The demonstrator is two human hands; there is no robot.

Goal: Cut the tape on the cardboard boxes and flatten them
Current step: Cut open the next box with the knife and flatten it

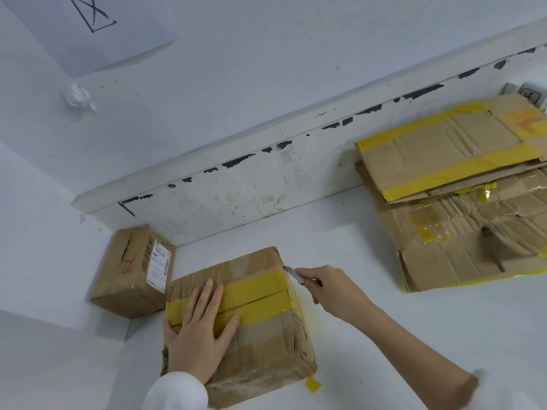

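A brown cardboard box sealed with a wide band of yellow tape stands on the white table in the lower middle. My left hand lies flat on the box's top with straight fingers over the tape. My right hand grips a small utility knife. The knife's blade tip touches the tape at the box's right top edge. A second closed box with a shipping label and red writing stands to the left in the corner.
Several flattened cardboard boxes with yellow tape lie stacked at the right. A white wall ledge runs behind the table. A scrap of yellow tape lies on the table by the box's front right corner.
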